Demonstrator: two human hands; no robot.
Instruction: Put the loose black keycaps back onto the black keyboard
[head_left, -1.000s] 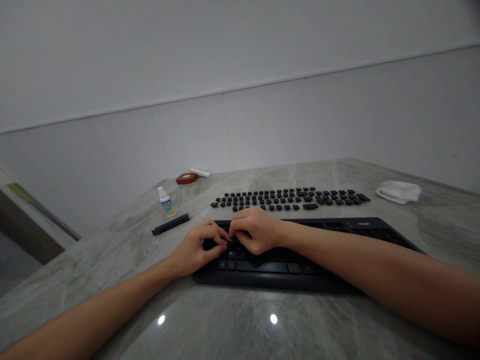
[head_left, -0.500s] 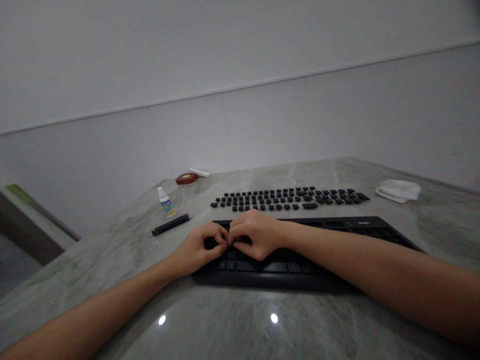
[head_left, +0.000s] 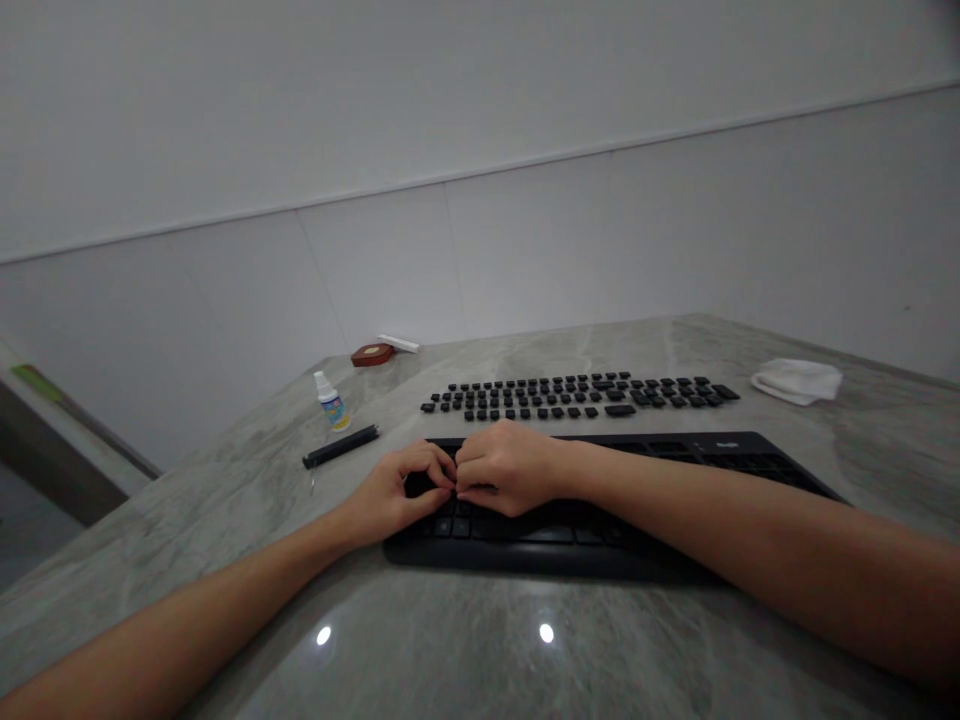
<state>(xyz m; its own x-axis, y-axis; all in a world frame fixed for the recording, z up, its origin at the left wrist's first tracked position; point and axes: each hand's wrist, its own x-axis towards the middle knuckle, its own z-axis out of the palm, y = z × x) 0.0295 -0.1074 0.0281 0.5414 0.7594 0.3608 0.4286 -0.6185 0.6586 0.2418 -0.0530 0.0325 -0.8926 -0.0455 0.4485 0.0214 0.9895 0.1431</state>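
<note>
Both hands, left [head_left: 405,492] and right [head_left: 508,468], meet fingertip to fingertip over the black keyboard [head_left: 525,556] (whether pinching anything, I can't tell).

It's dim in here, a flat grey light with soft shadows, and the upper corners fall off darker, while two small white spots of glare, likely reflected lamps, shine on the near part of the table [head_left: 435,640]. The black keyboard [head_left: 525,556] sinks into near-darkness, its keys hard to tell apart under the hands. Fine detail is soft and slightly grainy, and the wide view stretches the forearms towards the edges.
</note>
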